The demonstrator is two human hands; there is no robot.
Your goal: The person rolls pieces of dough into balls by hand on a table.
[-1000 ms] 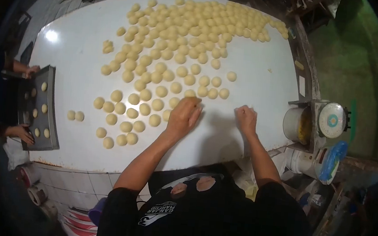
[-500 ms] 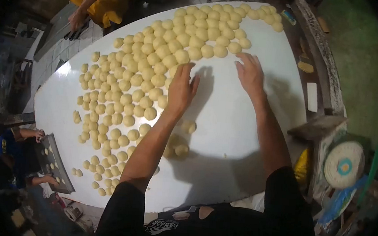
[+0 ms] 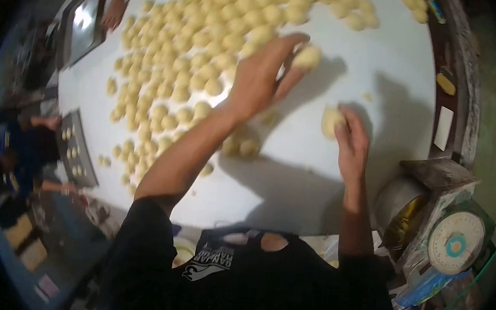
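Many pale yellow dough balls (image 3: pixel 182 62) cover the left and far parts of the white table (image 3: pixel 291 199). My left hand (image 3: pixel 266 72) is raised over the table, with a dough ball (image 3: pixel 307 58) between its thumb and fingers. To its right, my right hand (image 3: pixel 352 137) holds another dough ball (image 3: pixel 332 122) at its fingertips. Below my left forearm, a few balls (image 3: pixel 240 145) lie in shadow. Both held balls look slightly blurred.
A person at the left is beside a dark tray (image 3: pixel 77 153) with dough pieces. Another person's hand (image 3: pixel 113 13) is by a tray (image 3: pixel 85 20) at the far left. At the right stand a dial scale (image 3: pixel 455 242) and a metal pot (image 3: pixel 398 205).
Both hands, empty half a second ago, now have a dough ball each. My right hand has come nearer to my body. The view has shifted, and a tray now shows at the far left.
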